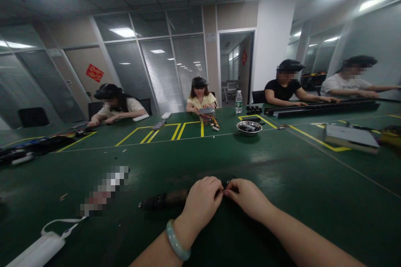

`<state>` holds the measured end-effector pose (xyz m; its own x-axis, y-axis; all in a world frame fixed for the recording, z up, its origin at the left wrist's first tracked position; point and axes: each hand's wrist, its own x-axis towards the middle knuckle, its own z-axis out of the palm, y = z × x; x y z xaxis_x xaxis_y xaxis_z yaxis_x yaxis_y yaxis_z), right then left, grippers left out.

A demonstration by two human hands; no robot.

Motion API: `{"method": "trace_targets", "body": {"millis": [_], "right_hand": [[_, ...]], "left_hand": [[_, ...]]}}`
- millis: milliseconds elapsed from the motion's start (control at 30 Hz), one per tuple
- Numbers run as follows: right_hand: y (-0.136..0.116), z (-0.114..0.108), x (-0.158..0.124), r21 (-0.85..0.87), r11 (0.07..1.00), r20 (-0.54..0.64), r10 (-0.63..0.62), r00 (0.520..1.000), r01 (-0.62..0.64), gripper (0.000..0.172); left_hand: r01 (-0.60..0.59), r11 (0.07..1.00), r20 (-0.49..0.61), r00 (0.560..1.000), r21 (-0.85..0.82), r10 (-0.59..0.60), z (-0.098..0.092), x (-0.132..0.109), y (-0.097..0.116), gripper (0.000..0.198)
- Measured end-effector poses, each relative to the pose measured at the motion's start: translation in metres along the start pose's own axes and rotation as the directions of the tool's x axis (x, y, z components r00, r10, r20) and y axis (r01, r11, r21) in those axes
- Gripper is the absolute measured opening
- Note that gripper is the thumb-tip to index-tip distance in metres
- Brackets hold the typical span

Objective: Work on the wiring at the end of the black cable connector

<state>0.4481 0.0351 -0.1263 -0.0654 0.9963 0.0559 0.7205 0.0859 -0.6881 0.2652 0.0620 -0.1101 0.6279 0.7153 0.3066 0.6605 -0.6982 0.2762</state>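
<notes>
A dark cylindrical electric screwdriver [166, 201] lies on the green table with its tip pointing left. My left hand [203, 198] is over its right end, hiding part of it, with fingers curled in a pinch. Close by, my right hand [247, 196] also pinches, thumb against forefinger, its tips almost touching those of the left. Something tiny shows between the two sets of fingertips, too small to name. A bit of dark cord [231, 178] shows just behind the right fingers. A pale green bangle [177, 242] circles my left wrist.
A white power bank [36, 252] with a strap lies front left. Farther off are a metal bowl [249, 132] of dark parts, a water bottle [238, 103] and a silver box [351, 137]. Several co-workers sit across the table, one handling a power supply [206, 112] with wires.
</notes>
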Motion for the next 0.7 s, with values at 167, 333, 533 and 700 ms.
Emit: {"method": "trace_targets", "body": {"millis": [167, 333, 533, 700], "right_hand": [[-0.0023, -0.0025, -0.0009, -0.022, 1.0, 0.01, -0.005, 1.0, 0.005, 0.017], [-0.003, -0.0037, -0.002, -0.008, 1.0, 0.009, -0.027, 1.0, 0.027, 0.015], [-0.0029, -0.0034, -0.0017, 0.006, 1.0, 0.001, -0.003, 1.0, 0.003, 0.016], [0.0001, -0.0011, -0.0003, 0.008, 1.0, 0.013, -0.013, 1.0, 0.013, 0.016]], "left_hand": [[0.037, 0.999, 0.028, 0.999, 0.003, -0.037, -0.0029, 0.0002, 0.0034, 0.008], [0.034, 0.999, 0.028, 0.999, 0.015, -0.034, -0.0029, 0.0007, 0.004, 0.009], [0.051, 0.998, 0.062, 0.997, 0.038, -0.053, -0.0031, 0.0017, 0.0049, 0.01], [0.044, 0.999, 0.075, 0.996, 0.032, -0.046, -0.0041, 0.0014, 0.0047, 0.01]]}}
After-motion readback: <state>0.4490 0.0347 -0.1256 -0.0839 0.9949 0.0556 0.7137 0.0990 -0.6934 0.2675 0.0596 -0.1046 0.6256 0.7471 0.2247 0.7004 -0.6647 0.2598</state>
